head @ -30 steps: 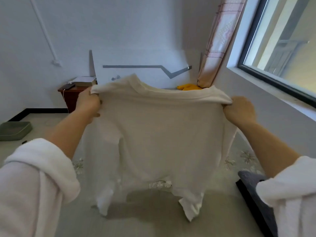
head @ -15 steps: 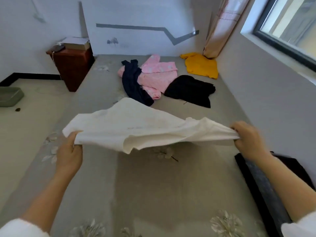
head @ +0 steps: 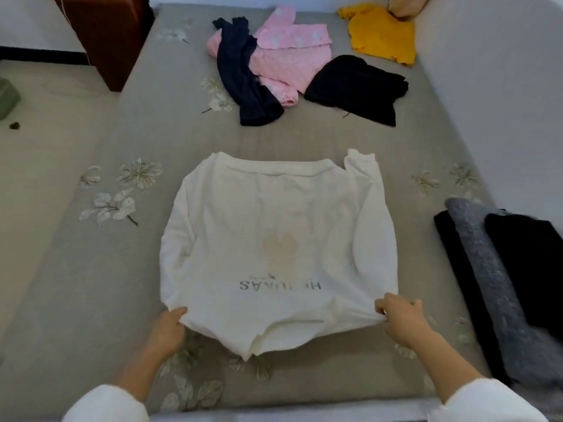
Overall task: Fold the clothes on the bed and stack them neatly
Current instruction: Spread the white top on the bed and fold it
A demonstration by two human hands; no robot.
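a white shirt (head: 274, 239) lies spread flat on the bed (head: 91, 269), near the foot end, with its hem toward the far side and its shoulders toward the person. faint mirrored lettering and a pale print show through the cloth. one sleeve is folded in along the right edge; the other runs down the left edge.

the left hand (head: 169, 328) is closed on the near left corner of the shirt, fingers curled over the cloth edge. the right hand (head: 402, 319) is closed on the near right corner, pinching a bunched fold. both corners are lifted slightly off the bed; the rest of the shirt rests on it. white sleeves cover both forearms at the bottom of the view.

farther up the bed, well apart from the shirt, lie a navy garment (head: 243, 74) draped over a pink garment (head: 289, 53), a black garment (head: 356, 86) just beside them, and a yellow garment (head: 380, 35) near the far right corner.

at the right edge of the bed sits a stack (head: 487, 284) of folded grey and black pieces. a brown cabinet (head: 106, 35) stands on the floor beside the bed at upper left.
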